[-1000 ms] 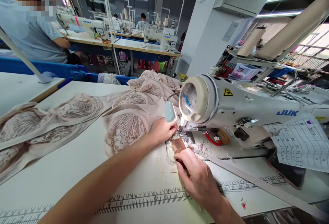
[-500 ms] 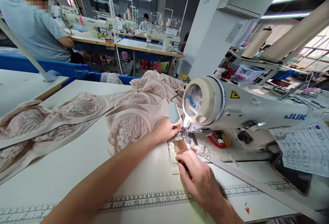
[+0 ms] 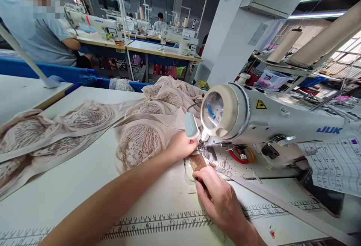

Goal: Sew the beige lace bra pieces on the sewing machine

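Head view: right hand pinches brown strip at its near end; left hand just beyond (grip hidden, cannot tell).

Two bare hands and forearms at the sewing machine.

The left hand, just left of the sewing machine's needle end, joins a long forearm that is uncovered right back to the picture's lower left edge. The right hand, just in front of the machine's bed, shows its back with knuckles and tendon lines plain to see, and its wrist is bare as well. The nails on the right hand look short and plain, though they are too small to tell for certain.
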Demonstrator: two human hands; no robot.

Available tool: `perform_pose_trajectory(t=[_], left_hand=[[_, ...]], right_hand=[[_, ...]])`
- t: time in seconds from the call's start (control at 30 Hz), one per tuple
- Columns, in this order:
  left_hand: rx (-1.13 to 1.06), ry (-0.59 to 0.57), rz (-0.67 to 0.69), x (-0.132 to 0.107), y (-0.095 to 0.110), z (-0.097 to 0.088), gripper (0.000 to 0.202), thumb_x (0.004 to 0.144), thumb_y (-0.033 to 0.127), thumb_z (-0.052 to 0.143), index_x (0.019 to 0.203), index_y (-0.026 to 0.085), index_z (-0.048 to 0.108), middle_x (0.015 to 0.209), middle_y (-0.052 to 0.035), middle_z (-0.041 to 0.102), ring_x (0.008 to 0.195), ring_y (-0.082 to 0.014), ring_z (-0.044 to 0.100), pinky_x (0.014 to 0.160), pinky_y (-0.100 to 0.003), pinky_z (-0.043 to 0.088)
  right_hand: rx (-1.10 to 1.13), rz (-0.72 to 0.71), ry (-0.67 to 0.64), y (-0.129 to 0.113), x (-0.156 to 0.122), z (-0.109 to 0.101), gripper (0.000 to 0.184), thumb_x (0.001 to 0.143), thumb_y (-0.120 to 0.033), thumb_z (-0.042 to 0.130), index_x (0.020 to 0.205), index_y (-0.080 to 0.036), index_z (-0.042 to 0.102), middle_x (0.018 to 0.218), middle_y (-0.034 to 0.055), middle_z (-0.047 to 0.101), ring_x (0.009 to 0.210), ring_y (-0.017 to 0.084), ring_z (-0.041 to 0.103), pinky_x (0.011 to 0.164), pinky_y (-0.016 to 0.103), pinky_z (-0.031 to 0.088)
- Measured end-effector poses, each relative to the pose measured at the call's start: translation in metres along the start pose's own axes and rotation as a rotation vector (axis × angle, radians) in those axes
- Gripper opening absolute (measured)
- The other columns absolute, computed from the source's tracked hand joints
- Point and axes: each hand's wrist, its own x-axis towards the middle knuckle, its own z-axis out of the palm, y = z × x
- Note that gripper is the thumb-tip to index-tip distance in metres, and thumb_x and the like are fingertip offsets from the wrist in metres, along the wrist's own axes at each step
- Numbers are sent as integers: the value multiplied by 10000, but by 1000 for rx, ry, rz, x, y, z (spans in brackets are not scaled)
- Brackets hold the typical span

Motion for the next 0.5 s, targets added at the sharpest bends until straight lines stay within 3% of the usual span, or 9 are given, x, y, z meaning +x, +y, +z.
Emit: perform_pose_trajectory(t=[0.23, 0.43, 0.5], left_hand=[[83, -1, 172, -8, -1, 1, 125, 838, 233, 551, 760, 217, 648, 815, -41, 668, 846, -208, 607, 771, -288, 464], [215, -60, 353, -12, 2, -4, 200, 902, 194, 468, 785, 204, 630, 895, -50, 674, 873, -203, 616, 777, -288, 453], [243, -56, 345, -12, 3, -4, 170, 882, 189, 494, 782, 206, 630, 879, -48, 675, 868, -205, 613, 761, -289, 447]], right_hand=[[-24, -7, 19, -2, -1, 0, 204, 906, -90, 405, 955, -190, 575, 808, 33, 558, 684, 148, 543, 593, 258, 412], [-24, 16, 10, -1, -1, 1, 199, 902, -88, 406, 947, -202, 564, 810, 26, 548, 681, 147, 520, 591, 263, 391], [-19, 3, 19, -2, -1, 0, 200, 894, -80, 406, 931, -201, 561, 791, 20, 539, 664, 143, 510, 575, 261, 382]])
